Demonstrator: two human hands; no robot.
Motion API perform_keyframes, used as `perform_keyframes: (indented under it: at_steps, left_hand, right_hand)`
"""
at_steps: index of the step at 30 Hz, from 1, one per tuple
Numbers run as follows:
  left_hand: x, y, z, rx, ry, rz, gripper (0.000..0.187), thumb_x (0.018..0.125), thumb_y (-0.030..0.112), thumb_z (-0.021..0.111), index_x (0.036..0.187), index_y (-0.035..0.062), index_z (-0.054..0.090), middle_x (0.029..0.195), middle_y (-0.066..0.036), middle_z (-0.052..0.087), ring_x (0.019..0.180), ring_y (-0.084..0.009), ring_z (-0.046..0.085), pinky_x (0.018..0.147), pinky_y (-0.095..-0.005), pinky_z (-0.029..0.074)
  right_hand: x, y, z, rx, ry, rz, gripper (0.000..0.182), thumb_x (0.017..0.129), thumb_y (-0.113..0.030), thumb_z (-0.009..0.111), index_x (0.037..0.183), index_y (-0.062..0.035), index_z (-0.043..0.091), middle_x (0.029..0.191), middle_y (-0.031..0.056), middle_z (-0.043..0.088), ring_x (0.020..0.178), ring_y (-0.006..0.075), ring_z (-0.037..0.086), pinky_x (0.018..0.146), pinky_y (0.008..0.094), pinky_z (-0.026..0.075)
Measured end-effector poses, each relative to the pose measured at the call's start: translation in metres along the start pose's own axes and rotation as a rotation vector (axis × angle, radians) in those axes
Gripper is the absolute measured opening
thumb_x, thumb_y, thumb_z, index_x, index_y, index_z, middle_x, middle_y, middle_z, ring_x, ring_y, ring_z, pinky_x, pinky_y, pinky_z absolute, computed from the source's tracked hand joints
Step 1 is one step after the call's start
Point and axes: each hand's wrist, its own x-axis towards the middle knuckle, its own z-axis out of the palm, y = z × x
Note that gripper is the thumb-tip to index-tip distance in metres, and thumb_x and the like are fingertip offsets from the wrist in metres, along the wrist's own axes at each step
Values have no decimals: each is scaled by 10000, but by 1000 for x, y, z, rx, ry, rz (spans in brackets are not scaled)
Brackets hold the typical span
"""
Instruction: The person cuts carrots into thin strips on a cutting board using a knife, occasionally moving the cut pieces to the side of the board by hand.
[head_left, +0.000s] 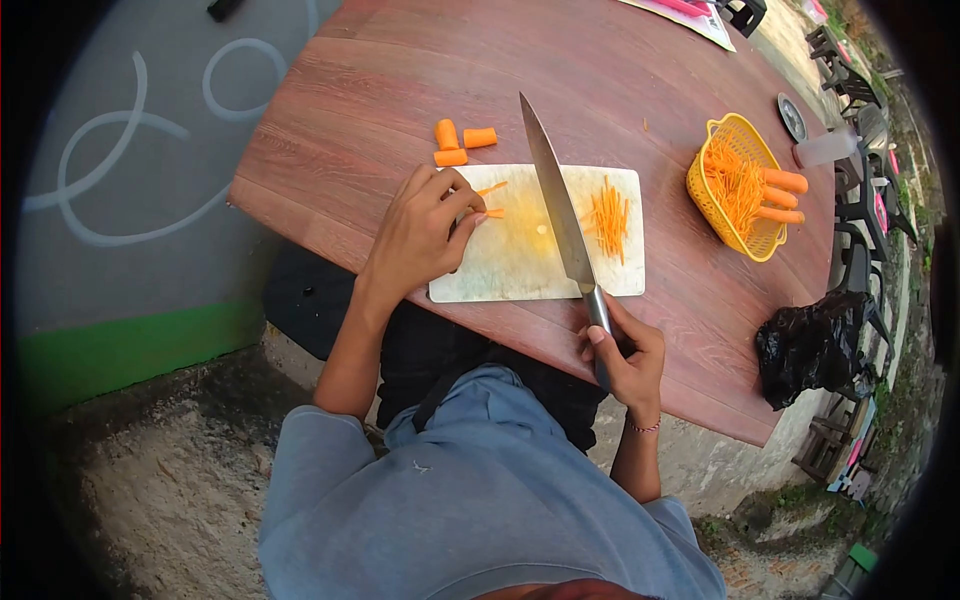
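Note:
My right hand (624, 352) grips the handle of a large kitchen knife (556, 200). Its long blade slants up and away across a white cutting board (470, 280). At the board's left edge my left hand (425, 225) is curled, fingertips down, over thin carrot pieces (494, 213); most of what lies under the fingers is hidden. To the right of the blade, a small pile of carrot strips (608, 222) lies on the board. Just beyond the board's far left corner are several short carrot chunks (446, 133).
A yellow plastic basket (705, 195) on the right of the wooden table (400, 60) holds shredded carrot (735, 185) and whole carrots (785, 181). A bottle (825, 148) and a round metal dish (792, 117) stand farther right. A black plastic bag (815, 345) is at the table's right edge.

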Motion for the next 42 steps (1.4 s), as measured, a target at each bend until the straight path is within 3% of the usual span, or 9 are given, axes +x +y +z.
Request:
perform_keyframes:
  at_steps: [3, 7, 12, 22, 31, 36, 42]
  left_hand:
    - [1, 0, -4, 20, -59, 4, 140, 887, 71, 786, 1009, 31, 729, 1076, -105, 644, 1061, -313, 588, 968, -450, 485]
    - [3, -3, -6, 44, 6, 28, 174, 915, 92, 752, 1077, 40, 712, 1111, -119, 644, 1117, -328, 605, 999, -463, 485]
    - [7, -3, -6, 69, 67, -35, 174, 930, 106, 748, 1083, 30, 711, 1126, -150, 655, 1098, -354, 625, 988, -458, 510]
    - [17, 6, -7, 157, -89, -117, 104, 966, 109, 706, 1017, 21, 681, 1139, -147, 651, 1105, -343, 608, 986, -466, 497]
    - [27, 34, 15, 76, 30, -31, 91, 977, 84, 689, 1004, 23, 629, 959, -158, 662, 941, -357, 636, 890, -470, 519]
    - [24, 53, 37, 135, 38, 19, 88, 941, 110, 718, 975, 53, 660, 910, -101, 682, 891, -309, 636, 793, -459, 481]
    - [14, 56, 41, 103, 38, -17, 94, 927, 146, 752, 951, 65, 712, 910, -60, 686, 905, -270, 624, 851, -442, 429]
  right_hand:
    - [0, 2, 0, 3, 0, -3, 469, 1006, -17, 725, 1467, 32, 650, 902, 69, 761, 703, 103, 700, 664, 258, 566]
    - [0, 4, -1, 25, 2, 12, 472, 1021, -31, 718, 1479, 42, 632, 921, 79, 766, 696, 107, 694, 647, 262, 568]
    - [1, 1, 0, 43, -11, 28, 458, 1036, -31, 696, 1483, 42, 629, 912, 71, 756, 700, 103, 690, 645, 259, 567]
    - [2, 1, 2, 93, -4, 45, 460, 1042, -45, 698, 1489, 37, 625, 897, 51, 752, 706, 100, 699, 656, 262, 578]
    - [3, -6, 3, 83, -7, 86, 453, 1060, -78, 692, 1502, -2, 631, 878, 33, 736, 713, 87, 685, 669, 263, 569]
    - [6, -14, 6, 92, 11, 162, 473, 1066, -82, 680, 1528, -15, 608, 866, 39, 731, 700, 81, 670, 662, 266, 562]
    - [7, -21, 8, 43, 10, 184, 457, 1083, -81, 646, 1524, 26, 590, 901, 71, 744, 677, 104, 675, 621, 264, 554]
